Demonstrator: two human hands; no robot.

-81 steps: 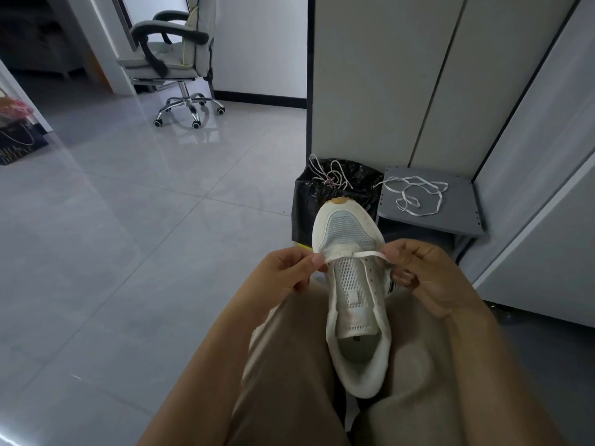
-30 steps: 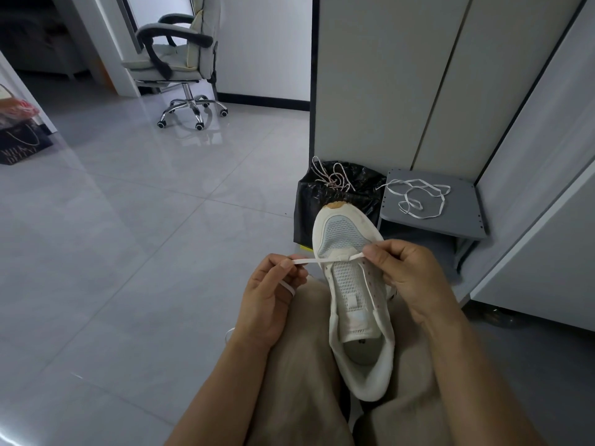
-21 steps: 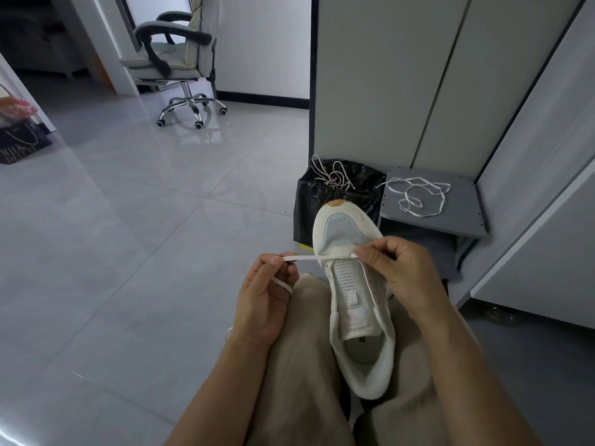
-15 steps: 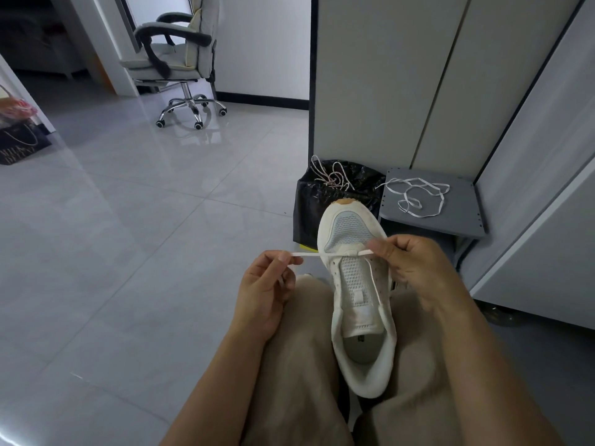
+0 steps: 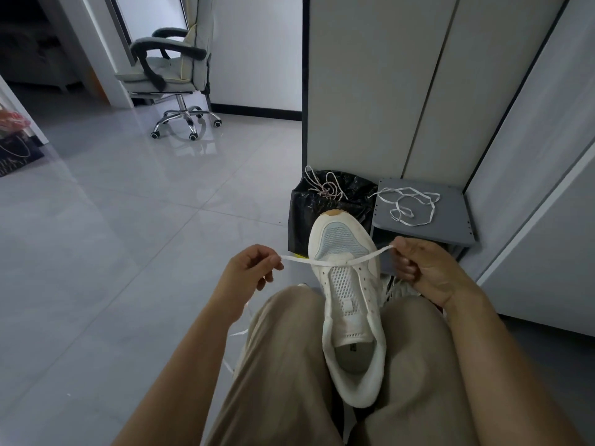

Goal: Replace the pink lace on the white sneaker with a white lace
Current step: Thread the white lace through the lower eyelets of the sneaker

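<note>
1. The white sneaker [image 5: 349, 304] lies toe-out between the knees. The left hand [image 5: 249, 268] and right hand [image 5: 425, 272] each pinch an end of the white lace [image 5: 322, 261] and have drawn wider apart, pulling it taut across the front eyelets.
2. Past the toe, the pink lace [image 5: 326, 188] lies on a black bag [image 5: 306, 214], and a spare lace [image 5: 409, 204] lies on a grey stool [image 5: 450, 226].
3. The lace tails below both hands are hard to follow.

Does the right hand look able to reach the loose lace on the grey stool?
Probably yes: the loose lace lies uncovered on the stool just beyond the right hand, nothing between. But that hand pinches the threaded lace, so it must let go first.
</note>
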